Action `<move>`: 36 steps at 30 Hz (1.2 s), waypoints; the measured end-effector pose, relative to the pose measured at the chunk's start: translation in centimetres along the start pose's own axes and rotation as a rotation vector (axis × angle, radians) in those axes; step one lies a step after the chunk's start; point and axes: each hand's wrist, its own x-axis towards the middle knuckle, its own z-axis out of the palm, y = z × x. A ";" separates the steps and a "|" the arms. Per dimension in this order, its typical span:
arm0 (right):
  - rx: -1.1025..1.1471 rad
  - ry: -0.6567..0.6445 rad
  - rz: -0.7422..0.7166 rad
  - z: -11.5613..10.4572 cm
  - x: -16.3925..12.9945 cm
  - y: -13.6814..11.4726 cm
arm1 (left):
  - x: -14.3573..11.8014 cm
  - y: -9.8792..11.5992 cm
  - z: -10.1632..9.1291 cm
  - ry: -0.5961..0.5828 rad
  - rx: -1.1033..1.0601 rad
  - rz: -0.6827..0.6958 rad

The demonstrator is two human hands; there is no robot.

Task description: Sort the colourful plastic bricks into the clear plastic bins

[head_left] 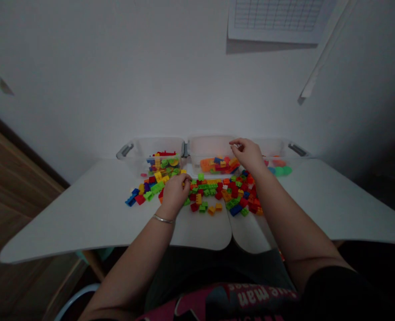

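Observation:
Loose toy building blocks [209,189] in red, green, yellow, orange and blue lie heaped across the table. My left hand [175,191] is low over the left part of this heap, its fingers curled together at the tips. Whatever they may pinch is hidden. Above the right end of the middle clear plastic bin [213,145] hovers my right hand [250,155]. Its fingers reach left, slightly apart, and no block shows between them. Inside that bin sit orange, blue and red blocks [219,164].
A left clear bin [140,147] holds mixed blocks, and a right clear bin [282,149] holds orange and green pieces. All three bins stand against the wall. Two white tabletops [204,232] meet with a seam and rounded corners. A printed sheet [274,20] hangs above.

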 end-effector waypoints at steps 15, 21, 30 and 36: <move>-0.390 -0.247 -0.035 1.3 -0.7 -0.7 | 0.2 0.1 0.5 -0.052 0.057 0.079; -0.388 -0.209 -0.098 1.4 -1.0 -0.8 | 0.0 0.5 0.6 -0.095 0.091 0.187; -0.066 -0.133 -0.071 1.2 -0.8 0.3 | -0.1 0.4 1.2 -0.216 0.082 0.287; 0.182 0.142 -0.119 0.7 -2.6 -1.4 | 0.1 0.0 1.6 -0.235 0.084 0.327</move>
